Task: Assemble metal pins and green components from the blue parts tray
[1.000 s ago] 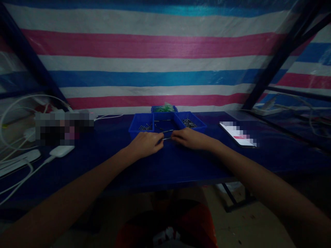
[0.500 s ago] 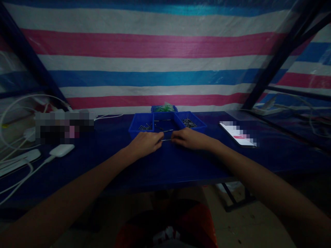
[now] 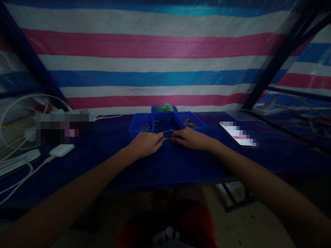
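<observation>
My left hand [image 3: 148, 143] is closed, its fingertips pinching thin slender metal pieces near the front of the blue bins. Facing it from the right, my right hand [image 3: 190, 138] is closed too, fingers curled. Between the hands shows a thin shiny rod [image 3: 167, 138], its ends reaching toward both sets of fingertips. A second thin rod [image 3: 168, 131] lies just above it, sticking out from the left fingers. Their exact kind is too small to make out. Behind the hands, a left blue bin [image 3: 141, 120] and a right blue bin [image 3: 198, 122] contain small metal pieces.
A middle bin [image 3: 163, 124] holds a few thin rods. Behind it, green plastic packaging [image 3: 165, 108] fills another bin. To the right lies a phone [image 3: 236, 135]; a white charger [image 3: 62, 150] and cables are on the left. Striped sheeting [image 3: 160, 44] hangs behind the blue table [image 3: 165, 168].
Both hands stay almost in place, still closed at the thin rods. The lower rod looks slightly higher and more level than before.
</observation>
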Demonstrator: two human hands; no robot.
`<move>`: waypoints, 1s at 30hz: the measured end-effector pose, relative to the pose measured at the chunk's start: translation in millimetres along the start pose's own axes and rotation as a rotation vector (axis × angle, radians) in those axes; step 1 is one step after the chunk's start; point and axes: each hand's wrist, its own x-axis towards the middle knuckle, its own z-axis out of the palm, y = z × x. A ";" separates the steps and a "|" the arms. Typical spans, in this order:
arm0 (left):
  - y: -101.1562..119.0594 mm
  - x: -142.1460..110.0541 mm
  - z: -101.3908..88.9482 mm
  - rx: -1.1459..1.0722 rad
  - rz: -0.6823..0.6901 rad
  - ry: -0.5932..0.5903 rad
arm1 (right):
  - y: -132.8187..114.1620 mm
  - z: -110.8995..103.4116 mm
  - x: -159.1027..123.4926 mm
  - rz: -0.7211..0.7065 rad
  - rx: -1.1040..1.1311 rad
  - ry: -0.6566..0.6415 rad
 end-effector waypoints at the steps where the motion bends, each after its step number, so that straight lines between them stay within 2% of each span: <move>1: 0.2 0.1 -0.5 0.001 0.000 -0.002 | 0.1 0.0 0.1 0.003 0.002 0.002; 12: 0.5 0.5 0.6 0.005 -0.015 -0.037 | 1.0 1.1 -0.9 -0.008 0.011 0.017; 30: 0.0 0.0 0.2 -0.024 0.029 0.007 | 0.5 1.9 -1.2 -0.009 0.026 -0.023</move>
